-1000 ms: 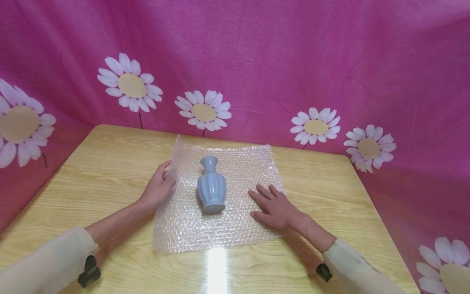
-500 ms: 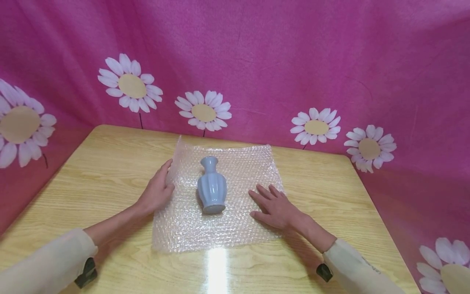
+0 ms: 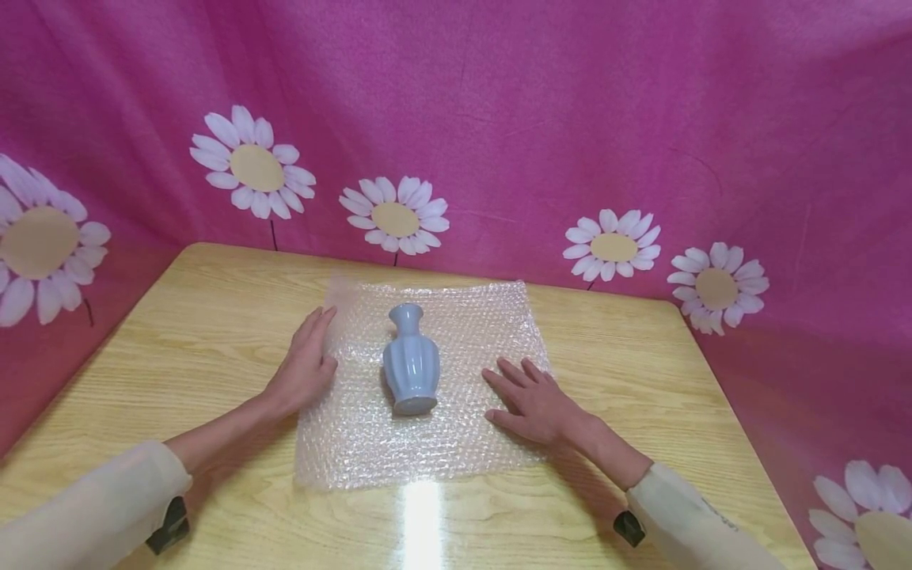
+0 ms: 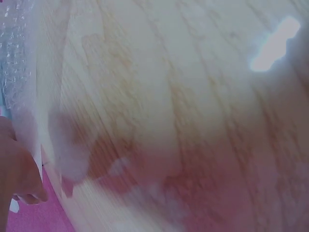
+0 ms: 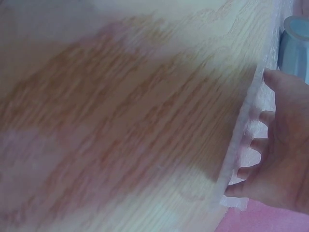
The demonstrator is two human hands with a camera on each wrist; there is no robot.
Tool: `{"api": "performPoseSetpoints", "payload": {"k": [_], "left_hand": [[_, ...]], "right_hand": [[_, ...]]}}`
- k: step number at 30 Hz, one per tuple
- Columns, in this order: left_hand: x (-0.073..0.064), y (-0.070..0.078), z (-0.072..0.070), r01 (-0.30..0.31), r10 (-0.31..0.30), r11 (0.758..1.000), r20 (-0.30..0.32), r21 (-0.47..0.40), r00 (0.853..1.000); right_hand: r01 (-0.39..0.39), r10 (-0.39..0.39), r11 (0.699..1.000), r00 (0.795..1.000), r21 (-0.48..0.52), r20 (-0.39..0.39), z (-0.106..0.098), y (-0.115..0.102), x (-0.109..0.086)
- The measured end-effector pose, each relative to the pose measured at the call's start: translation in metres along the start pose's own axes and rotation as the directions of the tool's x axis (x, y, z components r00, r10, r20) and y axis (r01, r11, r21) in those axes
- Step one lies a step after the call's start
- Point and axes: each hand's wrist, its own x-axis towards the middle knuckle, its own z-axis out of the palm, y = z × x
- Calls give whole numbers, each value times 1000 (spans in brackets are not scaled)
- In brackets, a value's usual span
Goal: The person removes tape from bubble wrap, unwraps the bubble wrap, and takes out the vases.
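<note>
A pale blue ribbed vase (image 3: 411, 364) lies on its side on a sheet of clear bubble wrap (image 3: 456, 451). Its mouth points to the far side of the table and its base faces me. At the sheet's left edge is my left hand (image 3: 302, 364), fingers extended forward along the edge, thumb over the wrap. The left wrist view shows only part of this hand (image 4: 19, 169), beside the wrap. On the right part of the sheet my right hand (image 3: 537, 404) rests palm down with fingers spread. The right wrist view shows its spread fingers on the wrap, near the vase's base (image 5: 295, 43).
All this is on a light wood-grain table (image 3: 214, 317). Behind it and at both sides hangs a magenta cloth (image 3: 499, 119) printed with white daisies. A bright light reflection lies on the near part of the tabletop.
My left hand's fingers have straightened along the left edge of the bubble wrap. The raised far-left corner of the sheet has come down to the left. The vase and right hand have stayed put.
</note>
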Motion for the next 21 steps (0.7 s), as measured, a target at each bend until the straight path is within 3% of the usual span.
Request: {"api": "performPoseSetpoints", "payload": {"k": [8, 21], "left_hand": [[-1, -1, 0, -58, 59, 996, -14, 68, 998], [-2, -4, 4, -143, 147, 966, -6, 217, 989]], "right_hand": [[-1, 1, 1000, 1000, -3, 4, -1, -1, 0], [9, -9, 1000, 1000, -16, 2, -1, 0, 0]]}}
